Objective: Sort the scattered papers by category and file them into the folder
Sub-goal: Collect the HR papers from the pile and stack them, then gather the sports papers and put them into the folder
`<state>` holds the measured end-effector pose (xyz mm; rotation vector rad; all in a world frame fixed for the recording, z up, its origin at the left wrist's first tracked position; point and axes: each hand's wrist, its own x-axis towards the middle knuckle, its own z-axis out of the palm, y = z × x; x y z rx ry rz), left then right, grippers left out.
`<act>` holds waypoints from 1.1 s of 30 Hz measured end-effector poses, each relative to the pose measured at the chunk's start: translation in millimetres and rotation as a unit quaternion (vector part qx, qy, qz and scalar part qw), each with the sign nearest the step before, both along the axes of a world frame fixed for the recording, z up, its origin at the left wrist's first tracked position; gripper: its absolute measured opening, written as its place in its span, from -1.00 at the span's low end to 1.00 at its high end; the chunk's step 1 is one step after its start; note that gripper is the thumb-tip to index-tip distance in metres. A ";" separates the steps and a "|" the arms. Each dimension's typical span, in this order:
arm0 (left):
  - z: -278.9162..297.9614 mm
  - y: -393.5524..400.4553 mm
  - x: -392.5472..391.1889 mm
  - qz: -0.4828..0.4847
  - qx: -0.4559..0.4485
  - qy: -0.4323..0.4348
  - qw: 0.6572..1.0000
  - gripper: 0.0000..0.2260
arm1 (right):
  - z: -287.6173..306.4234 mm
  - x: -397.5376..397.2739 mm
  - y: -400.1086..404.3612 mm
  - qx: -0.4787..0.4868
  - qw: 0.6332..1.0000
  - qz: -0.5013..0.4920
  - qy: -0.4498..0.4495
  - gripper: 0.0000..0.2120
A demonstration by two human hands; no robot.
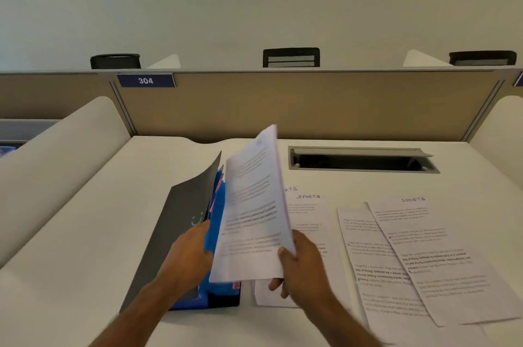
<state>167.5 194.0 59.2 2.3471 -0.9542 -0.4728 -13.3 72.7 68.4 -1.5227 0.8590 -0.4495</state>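
Note:
A dark grey folder [181, 222] with blue inner pockets and pink tabs lies open on the white desk [85, 233], its cover lifted. My left hand [189, 253] holds that cover and the blue dividers apart. My right hand [300, 264] grips a small stack of printed papers [252, 210] by its lower right corner, tilted upright just over the folder's opening. More printed sheets headed "SPORTS" lie flat to the right: one sheet [311, 222] partly behind the held stack, and overlapping sheets [418, 256] farther right.
A grey cable tray slot [362, 161] is sunk into the desk behind the papers. A tan partition [283, 106] with a "304" label [145, 80] closes the back. White side dividers flank the desk. Chair backs show beyond the partition.

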 end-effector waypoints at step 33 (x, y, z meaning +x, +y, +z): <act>-7.4 -0.2 -25.9 0.002 0.030 0.015 0.999 -0.64 | -29.2 22.0 -31.8 -0.085 0.987 -0.008 0.137 -0.66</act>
